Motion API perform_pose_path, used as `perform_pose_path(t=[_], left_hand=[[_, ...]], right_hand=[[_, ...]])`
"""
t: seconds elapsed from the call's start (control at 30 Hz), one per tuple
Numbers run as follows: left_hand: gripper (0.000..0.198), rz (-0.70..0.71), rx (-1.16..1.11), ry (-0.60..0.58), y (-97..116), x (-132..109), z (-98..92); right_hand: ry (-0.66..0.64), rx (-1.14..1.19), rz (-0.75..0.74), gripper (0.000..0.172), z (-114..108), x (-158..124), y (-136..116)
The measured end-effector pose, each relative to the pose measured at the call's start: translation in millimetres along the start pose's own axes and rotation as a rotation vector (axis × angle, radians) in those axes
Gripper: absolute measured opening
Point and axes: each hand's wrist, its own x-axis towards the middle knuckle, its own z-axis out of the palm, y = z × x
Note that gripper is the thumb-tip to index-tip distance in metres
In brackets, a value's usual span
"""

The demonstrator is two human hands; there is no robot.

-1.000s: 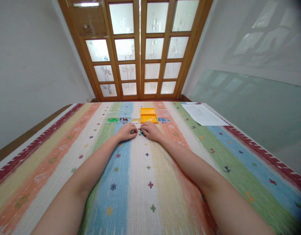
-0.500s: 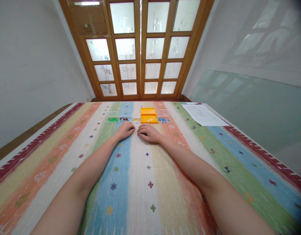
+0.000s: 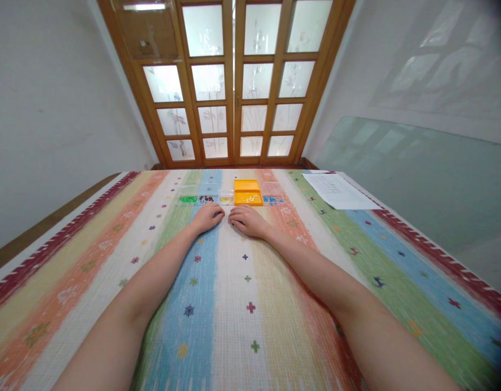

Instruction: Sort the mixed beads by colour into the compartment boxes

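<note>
My left hand (image 3: 208, 217) rests on the striped tablecloth just in front of the clear boxes, its fingers curled and drawn together. Opposite it, a small gap away, my right hand (image 3: 249, 221) lies with closed, bent fingers in front of the orange case. Whatever either hand may hold is hidden or too small to make out. The open orange case (image 3: 247, 185) has small white pieces in its near half. To its left stand clear boxes with green pieces (image 3: 188, 200), dark brown pieces (image 3: 207, 199) and yellow pieces (image 3: 225, 200); blue pieces (image 3: 272, 200) lie in another on its right.
A sheet of paper with writing (image 3: 336, 191) lies at the far right of the table. The patterned cloth (image 3: 230, 304) covers the tabletop. Beyond its far edge are wooden doors with glass panes (image 3: 234, 130), and a glass panel (image 3: 397, 168) leans on the right.
The fingers of my right hand have closed a little; the dark spot seen between them earlier no longer shows. My left hand has barely shifted. The boxes stay in place.
</note>
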Motion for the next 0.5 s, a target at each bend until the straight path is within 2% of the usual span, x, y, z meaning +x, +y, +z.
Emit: perform_pose_path(t=[0.2, 0.37, 0.5], left_hand=[[0.022, 0.01, -0.001, 0.001, 1, 0, -1.8], [0.023, -0.003, -0.009, -0.006, 1, -1, -2.7], [0.023, -0.012, -0.025, -0.007, 2, -1, -3.4]], right_hand=[[0.214, -0.052, 0.179, 0.027, -1, -4, 14], [0.394, -0.106, 0.455, 0.031, -2, -12, 37], [0.47, -0.074, 0.643, 0.034, -3, -19, 55]])
